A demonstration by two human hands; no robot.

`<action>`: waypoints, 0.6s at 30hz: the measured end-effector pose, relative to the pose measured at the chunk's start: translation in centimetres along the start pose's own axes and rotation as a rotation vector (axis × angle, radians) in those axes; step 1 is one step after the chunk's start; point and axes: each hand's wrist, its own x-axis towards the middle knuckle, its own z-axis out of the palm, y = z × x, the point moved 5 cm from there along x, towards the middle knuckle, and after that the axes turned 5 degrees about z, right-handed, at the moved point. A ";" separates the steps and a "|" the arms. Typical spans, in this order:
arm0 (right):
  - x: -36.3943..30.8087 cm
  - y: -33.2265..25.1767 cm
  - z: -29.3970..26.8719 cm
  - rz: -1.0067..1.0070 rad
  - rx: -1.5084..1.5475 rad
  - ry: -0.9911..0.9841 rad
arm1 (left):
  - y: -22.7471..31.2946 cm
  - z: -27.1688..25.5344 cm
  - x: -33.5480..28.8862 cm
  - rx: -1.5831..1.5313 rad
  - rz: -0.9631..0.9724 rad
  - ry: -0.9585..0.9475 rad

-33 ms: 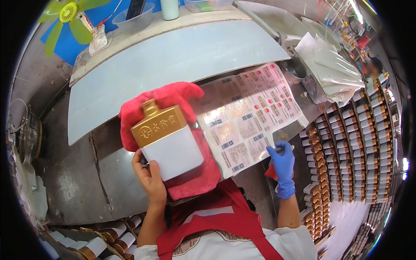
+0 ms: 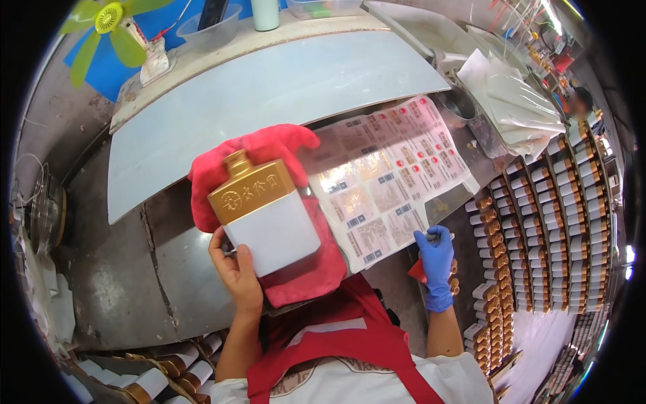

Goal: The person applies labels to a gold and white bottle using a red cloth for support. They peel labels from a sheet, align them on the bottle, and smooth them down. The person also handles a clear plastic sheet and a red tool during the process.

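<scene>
Bottle (image 2: 272, 232) — neck (image 2: 236, 163) pointing away and left; long axis slanted.

L grip (image 2: 239, 275) on wht/gold btl (image 2: 269, 225), R grip (image 2: 437, 261) nr label sht (image 2: 397, 176), contact unclear

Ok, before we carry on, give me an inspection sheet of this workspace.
Surface: grey metal table, scuffed, with a dark seam; pale board across its back.
Job's things: gold-and-white bottle over a red cloth; label sheet to its right.
Clutter: green fan, clear tub, pale green cup at the back; piled pale sheets at right.
Hands: bare left hand grips the bottle's lower left edge; blue-gloved right hand is by the label sheet's near right corner, its grip unclear.
Cables: wires, upper right.
Surroundings: rows of similar bottles at right; another person, partly visible.
</scene>
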 end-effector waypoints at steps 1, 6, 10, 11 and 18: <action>-0.2 1.8 0.0 0.064 0.062 0.020 | 0.4 0.4 0.0 -0.025 0.013 -0.007; -2.9 1.6 3.6 0.305 0.304 0.006 | 0.1 0.3 0.2 -0.047 0.019 -0.024; -2.3 4.1 4.9 0.131 0.210 0.152 | 0.1 0.3 0.0 -0.040 0.011 -0.022; -2.4 3.8 4.9 0.090 0.187 0.170 | 0.2 0.2 0.0 -0.036 -0.002 -0.022; -2.8 3.2 4.3 0.219 0.240 0.071 | -0.8 -0.3 0.1 0.020 0.042 -0.025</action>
